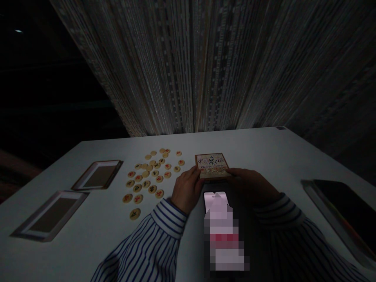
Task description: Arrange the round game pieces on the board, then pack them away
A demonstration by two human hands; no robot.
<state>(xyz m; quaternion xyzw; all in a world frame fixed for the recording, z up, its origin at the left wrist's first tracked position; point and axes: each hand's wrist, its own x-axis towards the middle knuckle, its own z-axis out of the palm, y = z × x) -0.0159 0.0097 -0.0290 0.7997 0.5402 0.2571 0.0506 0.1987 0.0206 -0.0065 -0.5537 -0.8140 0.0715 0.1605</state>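
A flat square box (212, 166) labelled "Chinese chess" is held between both hands above the middle of the white table. My left hand (187, 188) grips its left edge, thumb and fingers closed on the near corner. On the opposite side, my right hand (254, 185) clasps the right near corner; its fingers are partly in shadow. Several round wooden xiangqi pieces (152, 188) lie scattered to the left of my left hand, some with red characters, some with dark ones, others blank side up. A lit phone (216, 199), partly pixelated, lies below the box.
Two shallow open box halves (63, 196), (85, 188) rest at the table's left. A dark flat object (343, 203) with a pale edge lies at the right. Behind the white table (249, 145) hangs a string curtain (188, 70).
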